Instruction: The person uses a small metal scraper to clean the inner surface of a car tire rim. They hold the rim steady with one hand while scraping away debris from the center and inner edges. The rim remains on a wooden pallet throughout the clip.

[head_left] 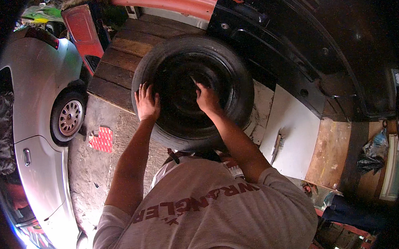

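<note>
A black tyre on a dark wheel rim (195, 144) lies flat in front of me, its near edge close to my body. My left hand (148, 103) rests on the left part of the tyre's sidewall, with its fingers stretched out and slightly apart. Over the rim's dark centre, my right hand (208, 99) is closed around a small thin object (193, 80). Only a pale, narrow tip sticks out past the fingers, so its kind is unclear. Deep shadow hides the detail inside the rim.
Wooden planks (112, 66) lie under the tyre's far left side. A silver car (44, 149) stands at left, a red and white card (101, 140) near it. At right, a wire brush (278, 144) lies on a white board (293, 133), below a large black panel (289, 45).
</note>
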`<act>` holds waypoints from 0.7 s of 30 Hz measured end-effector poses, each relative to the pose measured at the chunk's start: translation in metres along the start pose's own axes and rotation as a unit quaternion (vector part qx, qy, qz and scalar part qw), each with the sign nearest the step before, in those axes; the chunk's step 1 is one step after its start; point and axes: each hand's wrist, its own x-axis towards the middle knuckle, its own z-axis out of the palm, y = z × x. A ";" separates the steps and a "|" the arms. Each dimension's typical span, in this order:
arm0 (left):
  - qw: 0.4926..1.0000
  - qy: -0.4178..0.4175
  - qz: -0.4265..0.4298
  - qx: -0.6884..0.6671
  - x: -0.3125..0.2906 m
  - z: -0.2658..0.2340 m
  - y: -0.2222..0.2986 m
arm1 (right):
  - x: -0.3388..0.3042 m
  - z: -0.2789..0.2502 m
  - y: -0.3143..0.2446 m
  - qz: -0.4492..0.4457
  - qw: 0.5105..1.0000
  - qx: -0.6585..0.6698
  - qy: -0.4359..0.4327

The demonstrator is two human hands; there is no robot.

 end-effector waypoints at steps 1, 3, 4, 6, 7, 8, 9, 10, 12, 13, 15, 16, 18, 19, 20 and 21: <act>1.000 0.006 0.002 -0.001 0.001 0.000 -0.001 | -0.007 -0.008 -0.008 -0.001 1.000 0.017 -0.015; 1.000 0.006 0.000 -0.004 0.001 -0.001 -0.003 | -0.014 -0.003 0.009 -0.011 0.999 0.028 -0.024; 1.000 0.005 -0.001 -0.007 0.000 0.000 -0.002 | -0.016 -0.008 0.011 -0.015 0.999 0.031 -0.029; 1.000 0.003 0.000 0.000 -0.001 -0.001 -0.004 | -0.009 -0.016 0.013 0.031 0.999 0.023 -0.026; 1.000 0.003 0.001 0.005 0.000 -0.002 -0.005 | -0.004 -0.021 0.012 0.054 0.998 0.020 -0.024; 1.000 0.003 0.000 -0.001 0.000 -0.003 -0.005 | 0.001 -0.023 0.017 0.030 0.999 0.018 0.009; 1.000 0.002 -0.002 -0.007 0.000 -0.002 -0.004 | 0.005 -0.024 0.020 0.052 0.999 -0.002 0.001; 1.000 0.002 -0.004 -0.013 0.000 -0.002 -0.003 | 0.008 -0.023 0.023 0.073 0.997 -0.023 -0.007; 1.000 -0.003 -0.005 -0.011 0.000 -0.002 -0.002 | 0.010 -0.013 0.026 0.057 0.997 -0.059 0.004; 1.000 -0.004 -0.006 -0.010 0.000 -0.002 -0.002 | 0.010 -0.008 0.023 0.065 0.996 -0.057 -0.004; 1.000 -0.007 -0.004 -0.003 0.000 0.000 -0.003 | 0.010 0.004 0.014 0.081 0.995 -0.055 -0.017; 1.000 -0.008 -0.006 -0.003 0.000 0.000 -0.002 | 0.009 0.009 0.012 0.074 0.995 -0.063 -0.001; 1.000 -0.005 -0.004 -0.005 0.001 0.000 -0.002 | 0.009 0.012 0.014 0.059 0.997 -0.049 0.000; 1.000 -0.004 -0.006 -0.007 0.000 -0.001 -0.002 | 0.007 0.013 0.017 0.053 0.998 -0.043 0.001; 1.000 -0.003 -0.007 -0.009 0.000 -0.001 -0.001 | 0.003 0.011 0.022 0.015 0.999 -0.031 0.000; 1.000 -0.002 -0.007 -0.012 0.000 -0.002 -0.001 | -0.004 0.006 0.029 -0.024 1.000 -0.020 0.000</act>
